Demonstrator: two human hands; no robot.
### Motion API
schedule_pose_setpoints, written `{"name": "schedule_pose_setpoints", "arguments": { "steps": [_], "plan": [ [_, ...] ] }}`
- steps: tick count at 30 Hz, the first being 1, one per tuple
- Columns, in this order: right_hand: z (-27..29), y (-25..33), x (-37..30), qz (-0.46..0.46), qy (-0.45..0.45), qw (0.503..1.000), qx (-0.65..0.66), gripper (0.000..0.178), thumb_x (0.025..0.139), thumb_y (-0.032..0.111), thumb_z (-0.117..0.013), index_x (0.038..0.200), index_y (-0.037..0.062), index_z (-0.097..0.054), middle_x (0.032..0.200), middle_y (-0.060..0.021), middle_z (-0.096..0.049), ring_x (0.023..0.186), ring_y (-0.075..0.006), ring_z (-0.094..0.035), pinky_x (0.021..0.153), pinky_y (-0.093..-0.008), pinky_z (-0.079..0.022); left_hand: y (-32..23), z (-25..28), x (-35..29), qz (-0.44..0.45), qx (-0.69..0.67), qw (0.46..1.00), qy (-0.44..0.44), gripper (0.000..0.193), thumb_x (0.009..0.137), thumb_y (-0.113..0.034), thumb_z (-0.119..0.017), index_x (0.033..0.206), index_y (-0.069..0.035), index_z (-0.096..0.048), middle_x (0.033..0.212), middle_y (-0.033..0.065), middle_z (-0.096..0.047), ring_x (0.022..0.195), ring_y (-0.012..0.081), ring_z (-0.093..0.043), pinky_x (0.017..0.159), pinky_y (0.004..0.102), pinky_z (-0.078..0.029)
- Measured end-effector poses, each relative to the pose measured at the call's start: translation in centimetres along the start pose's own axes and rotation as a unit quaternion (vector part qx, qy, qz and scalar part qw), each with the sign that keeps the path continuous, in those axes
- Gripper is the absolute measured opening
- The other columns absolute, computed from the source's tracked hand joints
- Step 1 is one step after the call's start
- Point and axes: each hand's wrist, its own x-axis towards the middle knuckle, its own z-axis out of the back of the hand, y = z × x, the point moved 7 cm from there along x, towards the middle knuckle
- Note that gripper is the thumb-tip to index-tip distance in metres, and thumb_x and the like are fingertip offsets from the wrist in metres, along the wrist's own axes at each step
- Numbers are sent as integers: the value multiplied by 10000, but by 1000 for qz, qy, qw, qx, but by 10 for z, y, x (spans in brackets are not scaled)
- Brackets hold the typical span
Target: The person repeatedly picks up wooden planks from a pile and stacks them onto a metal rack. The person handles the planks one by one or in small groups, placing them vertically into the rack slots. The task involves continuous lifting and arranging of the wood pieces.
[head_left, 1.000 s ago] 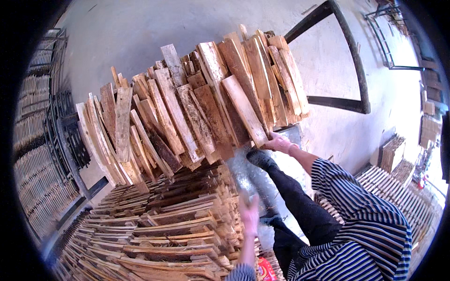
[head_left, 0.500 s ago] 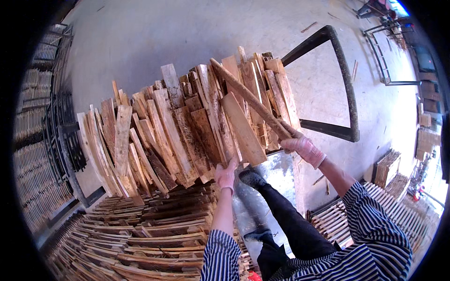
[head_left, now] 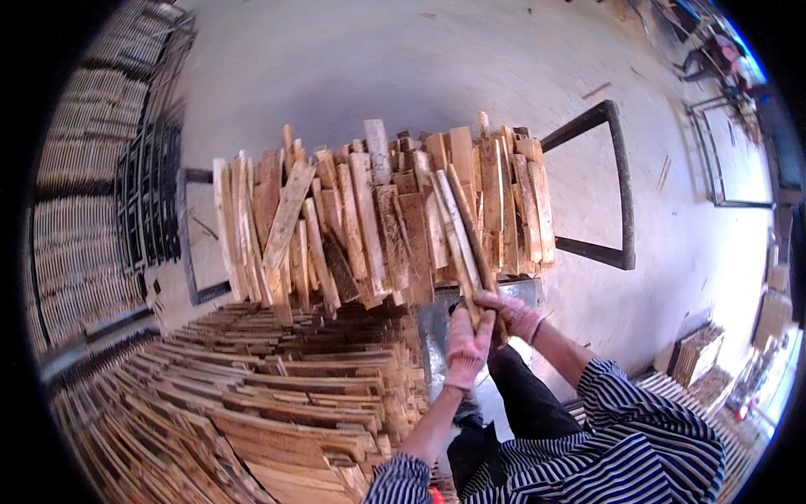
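My left hand (head_left: 468, 346), in a pinkish knit glove, is closed round the near end of narrow wooden slats (head_left: 454, 228). Right beside it my right hand (head_left: 514, 316), gloved alike, grips a darker brown wooden stick (head_left: 472, 214) lying against those slats. The held pieces point away from me and slant over a long pile of rough boards (head_left: 361, 223). My fingers partly hide their near ends, so I cannot tell exactly how many pieces are held. Bark and rough edges show on several boards in the pile.
Black metal frame ends stand at the pile's right (head_left: 625, 189) and left (head_left: 186, 244). Stacked slats in layers (head_left: 277, 395) fill the lower left. More racks of slats (head_left: 75, 252) line the far left. A metal sheet (head_left: 437, 336) lies near my feet. Another person (head_left: 714, 59) is far right.
Both hands have come together near the pile's front edge. The stick in my right hand has swung more upright, and slats are now gripped in my left. The view has shifted left.
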Motion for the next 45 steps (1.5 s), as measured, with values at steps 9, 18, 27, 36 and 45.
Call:
{"name": "schedule_pose_setpoints", "arguments": {
  "steps": [9,18,27,36,45],
  "plan": [
    [-8,-5,-152,29,65,976,-206,626,941,306,-783,1426,17,-515,1131,-97,-695,946,-210,-693,799,-348,-606,-47,15,-147,-10,-398,917,-13,611,940,-364,-793,1382,-16,-555,1532,190,-487,1417,306,-475,1189,396,-382],
    [-80,-108,-294,133,97,617,-770,1282,714,292,-934,1688,134,-116,1384,-175,-659,1253,-303,-663,1032,-392,-554,52,184,-197,-29,-759,636,-138,622,992,-486,-674,1437,-61,-588,1351,140,-676,1255,242,-644,1107,389,-501],
    [-322,-358,-316,131,412,514,-741,1178,757,250,-900,1669,58,-180,1552,-192,-490,1408,-280,-508,1170,-390,-428,154,277,-448,-157,-833,392,-357,600,975,-486,-714,1393,-70,-604,1287,123,-702,1157,261,-686,1038,445,-556],
    [-397,-504,-331,220,495,296,-787,1092,748,228,-911,1638,42,-306,1573,-200,-497,1419,-290,-509,1175,-359,-417,304,339,-779,-5,-569,500,-653,912,789,-121,-935,1532,1,-421,1288,139,-662,1147,222,-661,972,335,-563],
    [-382,-535,-307,215,379,172,-884,1157,669,284,-923,1636,72,-324,1478,-246,-577,1342,-333,-597,1102,-404,-493,471,333,-877,357,155,849,-357,970,686,-576,-879,1491,-162,-530,1448,108,-590,1392,305,-520,1121,427,-469]
  ]
}}
